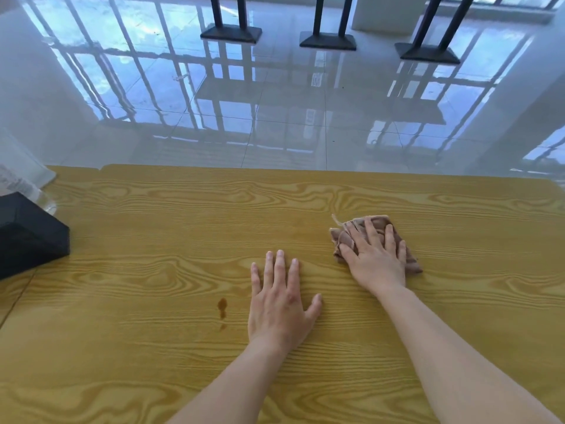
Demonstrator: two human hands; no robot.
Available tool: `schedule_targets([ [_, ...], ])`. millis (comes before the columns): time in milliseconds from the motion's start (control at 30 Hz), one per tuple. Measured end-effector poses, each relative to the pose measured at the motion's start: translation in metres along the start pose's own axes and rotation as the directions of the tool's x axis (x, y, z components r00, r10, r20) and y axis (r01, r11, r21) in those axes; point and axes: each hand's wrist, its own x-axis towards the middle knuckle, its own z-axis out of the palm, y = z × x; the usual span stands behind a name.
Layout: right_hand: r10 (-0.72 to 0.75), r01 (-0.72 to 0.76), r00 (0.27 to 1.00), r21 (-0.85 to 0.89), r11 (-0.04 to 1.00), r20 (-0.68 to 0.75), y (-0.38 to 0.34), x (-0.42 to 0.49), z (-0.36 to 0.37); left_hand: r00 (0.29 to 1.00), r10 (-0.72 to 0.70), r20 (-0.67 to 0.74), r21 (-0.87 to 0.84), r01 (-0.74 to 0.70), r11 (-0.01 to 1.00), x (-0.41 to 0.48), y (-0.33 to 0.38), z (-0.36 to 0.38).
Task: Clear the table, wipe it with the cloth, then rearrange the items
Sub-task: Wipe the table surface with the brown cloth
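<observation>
A yellow wood-grain table (183,228) fills the lower half of the view. My right hand (374,258) lies flat with fingers spread on a crumpled brown cloth (379,223), pressing it onto the tabletop right of centre. My left hand (281,298) rests palm down on the bare wood, fingers apart, holding nothing. A small brown stain (222,308) marks the surface just left of my left hand.
A black box (29,235) sits at the table's left edge, with a clear plastic container (18,169) behind it. Beyond the far edge lies a glossy tiled floor (275,102) with black table bases (231,32) standing on it.
</observation>
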Motion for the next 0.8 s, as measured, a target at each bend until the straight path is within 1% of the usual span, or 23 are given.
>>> schedule_targets([
  [33,-0.026,0.026,1.000,-0.012,1.000,-0.012,-0.006,-0.019,0.006,1.000,0.004,-0.003,-0.006,-0.004,1.000,0.000,0.000,0.001],
  [100,-0.183,0.180,0.982,-0.068,0.981,-0.045,-0.012,-0.064,0.022,0.999,0.046,-0.012,-0.036,-0.046,0.998,-0.006,-0.001,-0.001],
  [133,-0.262,0.255,0.964,-0.107,0.961,-0.053,-0.008,-0.078,0.026,0.996,0.076,-0.041,-0.063,-0.078,0.995,-0.010,-0.003,-0.003],
  [167,-0.301,0.294,0.952,-0.126,0.948,-0.045,-0.001,-0.083,0.026,0.991,0.104,-0.081,-0.100,-0.112,0.989,-0.016,-0.005,-0.006],
  [200,-0.299,0.294,0.954,-0.110,0.949,-0.034,0.002,-0.081,0.024,0.985,0.122,-0.124,-0.133,-0.138,0.981,-0.025,-0.011,-0.010],
  [233,-0.249,0.246,0.968,-0.085,0.965,-0.027,0.000,-0.077,0.022,0.978,0.125,-0.165,-0.145,-0.149,0.978,-0.034,-0.021,-0.016],
  [267,-0.166,0.164,0.986,-0.054,0.985,-0.029,-0.006,-0.075,0.023,0.974,0.103,-0.200,-0.139,-0.132,0.981,-0.045,-0.034,-0.022],
  [300,-0.083,0.081,0.996,-0.032,0.996,-0.040,-0.018,-0.076,0.026,0.974,0.056,-0.219,-0.122,-0.084,0.989,-0.055,-0.050,-0.027],
  [333,-0.041,0.040,0.998,-0.018,0.999,-0.052,-0.034,-0.080,0.031,0.976,-0.008,-0.219,-0.098,-0.014,0.995,-0.065,-0.070,-0.031],
  [367,-0.060,0.059,0.997,-0.021,0.998,-0.051,-0.051,-0.088,0.035,0.975,-0.079,-0.206,-0.070,0.066,0.995,-0.074,-0.091,-0.034],
  [400,-0.131,0.129,0.990,-0.035,0.991,-0.047,-0.065,-0.100,0.040,0.971,-0.146,-0.188,-0.042,0.140,0.989,-0.083,-0.111,-0.037],
  [467,-0.326,0.323,0.945,-0.078,0.943,-0.022,-0.083,-0.130,0.053,0.958,-0.248,-0.142,0.003,0.251,0.968,-0.095,-0.148,-0.042],
  [533,-0.472,0.471,0.881,-0.110,0.875,0.018,-0.083,-0.153,0.062,0.946,-0.315,-0.076,0.039,0.318,0.947,-0.104,-0.175,-0.046],
  [633,-0.595,0.594,0.802,-0.168,0.786,0.050,-0.067,-0.166,0.065,0.935,-0.354,-0.005,0.093,0.353,0.931,-0.115,-0.192,-0.042],
  [700,-0.626,0.627,0.776,-0.196,0.754,0.077,-0.065,-0.155,0.057,0.935,-0.354,-0.004,0.084,0.353,0.932,-0.117,-0.194,-0.040],
  [733,-0.602,0.608,0.793,-0.193,0.770,0.094,-0.071,-0.146,0.052,0.936,-0.351,-0.009,0.080,0.351,0.933,-0.116,-0.194,-0.040],
  [767,-0.552,0.556,0.830,-0.175,0.813,0.075,-0.082,-0.135,0.049,0.936,-0.351,-0.013,0.081,0.351,0.933,-0.116,-0.194,-0.042],
  [800,-0.476,0.473,0.879,-0.140,0.870,0.019,-0.096,-0.125,0.049,0.934,-0.356,-0.018,0.081,0.356,0.931,-0.115,-0.194,-0.043],
])
